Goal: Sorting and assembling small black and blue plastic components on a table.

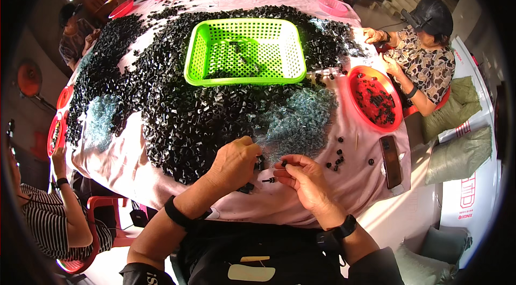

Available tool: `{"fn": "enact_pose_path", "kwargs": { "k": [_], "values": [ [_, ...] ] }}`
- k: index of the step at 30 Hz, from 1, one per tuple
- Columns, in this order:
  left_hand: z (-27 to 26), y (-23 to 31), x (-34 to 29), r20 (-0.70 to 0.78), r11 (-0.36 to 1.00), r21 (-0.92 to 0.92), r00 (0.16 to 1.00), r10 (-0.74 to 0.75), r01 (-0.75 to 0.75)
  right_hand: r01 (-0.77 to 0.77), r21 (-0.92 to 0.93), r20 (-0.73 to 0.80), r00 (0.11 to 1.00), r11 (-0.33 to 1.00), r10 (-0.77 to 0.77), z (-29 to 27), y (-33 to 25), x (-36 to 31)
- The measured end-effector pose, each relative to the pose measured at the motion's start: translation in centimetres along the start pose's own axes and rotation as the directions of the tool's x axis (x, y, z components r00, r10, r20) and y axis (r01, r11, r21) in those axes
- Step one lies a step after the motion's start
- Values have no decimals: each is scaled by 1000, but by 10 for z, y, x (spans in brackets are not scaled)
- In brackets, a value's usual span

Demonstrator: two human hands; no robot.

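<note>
Black part (284, 163) sits lower centre of frame, pinched by the right hand (306, 180). Left hand (235, 160) curls just beside; cannot tell its grip. Judged best: light fingertip hold, low over the table (344, 199), clear of the pile (185, 134).

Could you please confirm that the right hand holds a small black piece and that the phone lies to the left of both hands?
Not quite: the head view shows the phone lying to the right of both the left hand and the right hand, which does hold a small black piece.
</note>
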State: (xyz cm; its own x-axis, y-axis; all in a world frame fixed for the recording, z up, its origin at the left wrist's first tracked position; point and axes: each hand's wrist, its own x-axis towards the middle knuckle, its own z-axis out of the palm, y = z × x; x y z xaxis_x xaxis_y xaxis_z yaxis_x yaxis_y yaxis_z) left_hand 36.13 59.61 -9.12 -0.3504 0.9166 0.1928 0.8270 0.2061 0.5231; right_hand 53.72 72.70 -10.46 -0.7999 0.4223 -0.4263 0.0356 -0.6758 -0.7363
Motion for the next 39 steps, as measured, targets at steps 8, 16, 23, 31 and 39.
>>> {"fn": "enact_pose_path", "kwargs": {
  "k": [8,16,23,31,39],
  "values": [
    [10,2,6,22,997,69,999,38,-40,279,-656,160,959,701,-233,-7,9,2],
    [4,3,3,-11,1000,-18,1000,24,-24,298,-755,176,950,584,-258,5,3,-1],
    [-13,28,9,28,892,-451,999,-18,29,311,-370,95,950,875,-298,8,2,7],
    [-10,10,14,-108,917,-398,992,-62,14,191,-153,-39,979,970,-199,14,-9,3],
    [-8,-3,-1,-26,988,-152,1000,17,-21,235,-322,-20,967,917,-255,-1,5,5]
  ]
}}
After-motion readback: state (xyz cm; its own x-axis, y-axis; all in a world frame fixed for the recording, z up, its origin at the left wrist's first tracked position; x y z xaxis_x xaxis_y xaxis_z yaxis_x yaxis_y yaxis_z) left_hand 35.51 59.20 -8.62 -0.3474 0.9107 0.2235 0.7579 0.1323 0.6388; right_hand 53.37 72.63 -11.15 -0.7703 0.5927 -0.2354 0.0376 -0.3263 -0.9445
